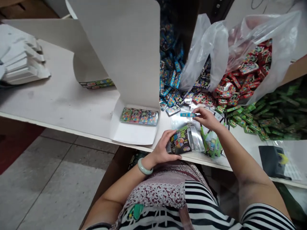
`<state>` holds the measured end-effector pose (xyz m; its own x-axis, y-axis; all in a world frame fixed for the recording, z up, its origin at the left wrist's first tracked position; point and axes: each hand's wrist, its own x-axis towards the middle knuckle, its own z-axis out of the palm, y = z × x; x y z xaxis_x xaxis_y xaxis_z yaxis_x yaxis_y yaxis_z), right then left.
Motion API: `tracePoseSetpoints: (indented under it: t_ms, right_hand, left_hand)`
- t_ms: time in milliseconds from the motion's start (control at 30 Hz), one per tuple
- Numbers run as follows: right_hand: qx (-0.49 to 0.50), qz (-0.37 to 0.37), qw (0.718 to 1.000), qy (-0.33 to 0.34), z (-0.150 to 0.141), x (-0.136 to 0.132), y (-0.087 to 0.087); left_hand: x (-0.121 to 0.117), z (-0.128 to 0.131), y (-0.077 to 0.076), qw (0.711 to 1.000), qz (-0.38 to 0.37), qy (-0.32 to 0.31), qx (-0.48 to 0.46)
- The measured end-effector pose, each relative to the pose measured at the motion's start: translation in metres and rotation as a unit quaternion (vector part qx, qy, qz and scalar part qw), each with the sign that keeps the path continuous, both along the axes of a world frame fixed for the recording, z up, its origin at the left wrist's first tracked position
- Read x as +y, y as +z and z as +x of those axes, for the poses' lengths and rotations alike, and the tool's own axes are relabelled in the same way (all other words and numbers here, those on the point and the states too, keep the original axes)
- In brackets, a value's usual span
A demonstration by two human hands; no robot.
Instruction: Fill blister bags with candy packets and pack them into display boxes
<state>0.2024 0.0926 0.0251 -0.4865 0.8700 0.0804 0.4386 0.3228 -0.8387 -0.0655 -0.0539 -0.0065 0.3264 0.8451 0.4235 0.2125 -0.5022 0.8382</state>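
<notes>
My left hand [163,148] grips a printed plastic pouch [181,140] at its left side, near the table's front edge. The pouch is dark with green lettering and a clear end towards the right. Just above it, my right hand [206,118] pinches a small blue box [187,115] between thumb and fingertips. Beneath my right forearm lie more green printed pouches [212,143]. Left of my hands, an open white carton [134,137] holds a row of small colourful boxes [139,116].
Piles of small blue boxes [171,76], red boxes [242,80] in a clear plastic bag [216,41] and green boxes [283,108] line the back and right. Folded white cartons [21,60] are stacked at left. A dark object [272,159] sits at right.
</notes>
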Motion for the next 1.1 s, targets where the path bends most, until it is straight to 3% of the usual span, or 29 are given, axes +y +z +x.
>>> tracePoseSetpoints:
  t_ms: [100, 200, 300, 400, 533, 667, 733, 900, 1100]
  right_hand:
    - [-0.082, 0.107, 0.989, 0.059, 0.026, -0.021, -0.014]
    - [-0.142, 0.139, 0.977, 0.077, 0.048, -0.042, -0.030]
    - [-0.183, 0.161, 0.970, -0.007, 0.051, -0.061, -0.036]
    - [-0.249, 0.149, 0.951, -0.104, 0.033, -0.074, -0.038]
    - [-0.270, 0.131, 0.948, -0.106, 0.018, -0.081, -0.038]
    - [-0.116, 0.202, 0.961, -0.148, 0.054, -0.094, -0.006]
    - [-0.059, 0.239, 0.965, -0.094, 0.078, -0.109, 0.023]
    - [-0.133, 0.264, 0.947, 0.128, 0.103, -0.145, 0.081]
    - [-0.221, 0.270, 0.920, 0.178, 0.102, -0.151, 0.098]
  left_hand:
    - [0.002, 0.000, 0.000, 1.000, 0.015, 0.015, -0.010]
    - [-0.001, 0.000, -0.006, 0.998, 0.020, 0.053, -0.008]
    - [-0.005, 0.004, -0.015, 0.996, 0.013, 0.091, -0.003]
    - [-0.005, 0.011, -0.017, 0.992, 0.025, 0.126, 0.007]
    - [0.002, 0.022, -0.008, 0.986, 0.061, 0.144, 0.063]
    - [0.002, 0.028, 0.006, 0.980, 0.086, 0.122, 0.134]
    - [0.000, 0.031, 0.012, 0.976, 0.099, 0.096, 0.167]
    - [-0.001, 0.044, 0.023, 0.965, 0.141, 0.021, 0.221]
    - [-0.003, 0.049, 0.030, 0.953, 0.166, -0.054, 0.247]
